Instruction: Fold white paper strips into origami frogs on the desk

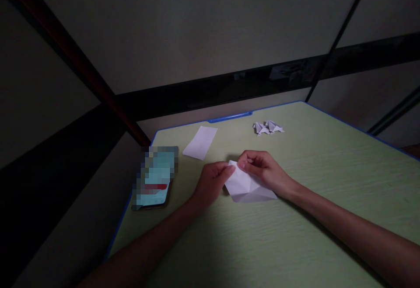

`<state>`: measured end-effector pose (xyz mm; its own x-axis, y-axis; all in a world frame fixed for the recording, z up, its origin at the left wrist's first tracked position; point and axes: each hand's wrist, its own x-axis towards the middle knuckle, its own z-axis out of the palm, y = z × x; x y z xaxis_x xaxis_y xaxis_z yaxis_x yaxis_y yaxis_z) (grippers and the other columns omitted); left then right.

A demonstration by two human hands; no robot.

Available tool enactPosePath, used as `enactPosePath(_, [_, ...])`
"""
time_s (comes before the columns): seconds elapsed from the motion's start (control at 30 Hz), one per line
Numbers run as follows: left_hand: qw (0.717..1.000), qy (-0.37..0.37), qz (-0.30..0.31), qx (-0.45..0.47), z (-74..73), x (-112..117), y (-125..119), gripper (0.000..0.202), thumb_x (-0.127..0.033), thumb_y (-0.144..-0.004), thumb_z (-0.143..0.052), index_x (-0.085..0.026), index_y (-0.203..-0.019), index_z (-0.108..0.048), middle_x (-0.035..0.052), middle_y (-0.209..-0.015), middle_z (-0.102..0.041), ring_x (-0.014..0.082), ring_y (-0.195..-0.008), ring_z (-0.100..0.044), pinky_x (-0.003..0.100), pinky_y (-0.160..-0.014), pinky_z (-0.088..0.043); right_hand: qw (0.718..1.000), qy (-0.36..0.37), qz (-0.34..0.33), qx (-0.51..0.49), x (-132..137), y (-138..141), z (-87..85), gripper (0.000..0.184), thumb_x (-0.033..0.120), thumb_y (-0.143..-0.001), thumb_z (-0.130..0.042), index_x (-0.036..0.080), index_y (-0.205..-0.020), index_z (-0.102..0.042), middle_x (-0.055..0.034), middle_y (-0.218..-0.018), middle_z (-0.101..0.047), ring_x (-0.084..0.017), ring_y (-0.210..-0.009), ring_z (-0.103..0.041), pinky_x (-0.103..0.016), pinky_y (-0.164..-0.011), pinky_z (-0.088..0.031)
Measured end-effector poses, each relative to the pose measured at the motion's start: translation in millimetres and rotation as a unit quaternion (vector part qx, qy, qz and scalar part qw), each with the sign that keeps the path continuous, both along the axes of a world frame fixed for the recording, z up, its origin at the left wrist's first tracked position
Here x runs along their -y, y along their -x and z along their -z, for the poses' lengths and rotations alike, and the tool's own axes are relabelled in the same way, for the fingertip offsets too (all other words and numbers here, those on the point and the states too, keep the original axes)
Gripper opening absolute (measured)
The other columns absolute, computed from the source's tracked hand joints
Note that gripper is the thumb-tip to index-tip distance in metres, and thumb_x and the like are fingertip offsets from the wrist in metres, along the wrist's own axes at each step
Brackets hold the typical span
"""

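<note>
A partly folded white paper (247, 187) lies on the pale green table (295, 235) in front of me. My left hand (211, 183) pinches the paper's upper left corner with curled fingers. My right hand (264, 170) rests on the paper's upper right part, fingers bent and pressed onto a fold. Both forearms reach in from the bottom of the head view.
A flat white paper strip (200, 143) lies behind the hands. Small folded paper figures (267, 127) sit near the table's far edge. A phone (155, 176) with a lit screen rests at the left edge. The table has a blue rim (229, 116); dark walls surround it.
</note>
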<state>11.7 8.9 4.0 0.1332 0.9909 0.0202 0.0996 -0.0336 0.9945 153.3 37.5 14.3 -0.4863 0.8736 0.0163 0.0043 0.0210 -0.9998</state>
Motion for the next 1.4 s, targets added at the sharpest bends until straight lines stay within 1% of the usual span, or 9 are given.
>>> enactPosePath(0.2, [0.998, -0.002, 0.007, -0.06, 0.8, 0.7, 0.3, 0.025, -0.032, -0.069, -0.048, -0.013, -0.052, -0.045, -0.005, -0.046, -0.035, 0.0051, -0.043, -0.031, 0.019, -0.042, -0.021, 0.999, -0.017, -0.02, 0.023, -2.3, -1.4, 2.3, 0.024, 0.035, -0.067, -0.055, 0.013, -0.062, -0.046, 0.0029, -0.052, -0.043, -0.005, -0.044, -0.035, -0.019, -0.041, -0.023])
enactPosePath(0.37, [0.992, -0.029, 0.042, -0.112, 0.9, 2.3, -0.8, 0.027, -0.03, -0.069, -0.048, -0.014, -0.048, -0.042, -0.0055, -0.045, -0.031, 0.0049, -0.043, -0.028, 0.019, -0.041, -0.019, 0.996, -0.044, -0.062, 0.052, 0.1, -3.5, 2.1, 0.019, 0.029, -0.069, -0.054, 0.014, -0.063, -0.044, 0.0045, -0.052, -0.039, -0.005, -0.045, -0.032, -0.018, -0.04, -0.022])
enactPosePath(0.57, [0.992, -0.01, 0.069, -0.105, 1.4, 3.3, -1.9, 0.023, -0.029, -0.068, -0.048, -0.014, -0.051, -0.044, -0.0049, -0.046, -0.037, 0.0057, -0.043, -0.033, 0.019, -0.042, -0.022, 0.986, -0.107, -0.092, 0.083, 1.9, -6.1, 2.1, 0.013, 0.019, -0.073, -0.045, 0.016, -0.062, -0.039, 0.0058, -0.052, -0.033, -0.005, -0.047, -0.029, -0.017, -0.04, -0.022])
enactPosePath(0.73, [0.99, 0.002, 0.081, -0.114, 1.7, 2.9, -1.3, 0.023, -0.029, -0.068, -0.048, -0.014, -0.051, -0.045, -0.0043, -0.046, -0.039, 0.0062, -0.044, -0.036, 0.019, -0.043, -0.024, 0.985, -0.102, -0.112, 0.084, 2.2, -6.2, 0.2, 0.01, 0.016, -0.072, -0.043, 0.016, -0.062, -0.041, 0.0052, -0.052, -0.034, -0.006, -0.046, -0.03, -0.018, -0.04, -0.022])
enactPosePath(0.97, [0.993, 0.003, 0.071, -0.093, -0.3, 2.4, 0.6, 0.021, -0.028, -0.067, -0.05, -0.012, -0.054, -0.048, -0.0023, -0.047, -0.044, 0.0065, -0.044, -0.039, 0.019, -0.043, -0.027, 0.984, -0.137, -0.069, 0.088, 1.4, -6.1, -0.2, 0.016, 0.023, -0.075, -0.045, 0.015, -0.061, -0.043, 0.0038, -0.053, -0.039, -0.007, -0.049, -0.034, -0.019, -0.042, -0.025])
enactPosePath(1.1, [0.996, 0.024, 0.061, -0.064, -2.0, 1.6, 0.0, 0.014, -0.024, -0.063, -0.055, -0.011, -0.057, -0.052, -0.0013, -0.049, -0.05, 0.007, -0.045, -0.044, 0.018, -0.042, -0.029, 0.992, -0.096, -0.046, 0.067, 0.6, -5.1, -1.1, 0.02, 0.029, -0.072, -0.052, 0.015, -0.06, -0.043, 0.0056, -0.049, -0.037, -0.005, -0.044, -0.032, -0.018, -0.039, -0.023])
enactPosePath(1.23, [0.998, 0.033, 0.017, -0.047, -2.4, 2.6, -2.3, 0.016, -0.024, -0.064, -0.054, -0.012, -0.053, -0.051, -0.003, -0.044, -0.049, 0.0064, -0.039, -0.044, 0.016, -0.037, -0.03, 0.996, -0.061, -0.033, 0.049, 0.0, -3.7, -1.0, 0.024, 0.035, -0.07, -0.054, 0.014, -0.061, -0.046, 0.0064, -0.045, -0.038, -0.004, -0.039, -0.03, -0.018, -0.036, -0.021])
enactPosePath(1.33, [0.997, 0.036, -0.017, -0.064, -3.6, 4.1, -3.5, 0.024, -0.03, -0.067, -0.05, -0.014, -0.049, -0.049, -0.0051, -0.036, -0.043, 0.0064, -0.029, -0.041, 0.016, -0.03, -0.028, 0.996, -0.066, -0.018, 0.049, -1.1, -3.9, 1.1, 0.024, 0.036, -0.071, -0.053, 0.013, -0.065, -0.048, 0.0057, -0.046, -0.039, -0.004, -0.039, -0.031, -0.017, -0.036, -0.022])
enactPosePath(1.4, [0.996, 0.027, -0.046, -0.078, -5.2, 4.6, -3.5, 0.027, -0.03, -0.069, -0.049, -0.014, -0.047, -0.047, -0.0061, -0.032, -0.041, 0.006, -0.025, -0.038, 0.016, -0.026, -0.024, 0.996, -0.075, -0.028, 0.049, -2.2, -4.9, 2.8, 0.022, 0.034, -0.074, -0.05, 0.013, -0.071, -0.05, 0.0041, -0.05, -0.042, -0.005, -0.042, -0.034, -0.018, -0.038, -0.024])
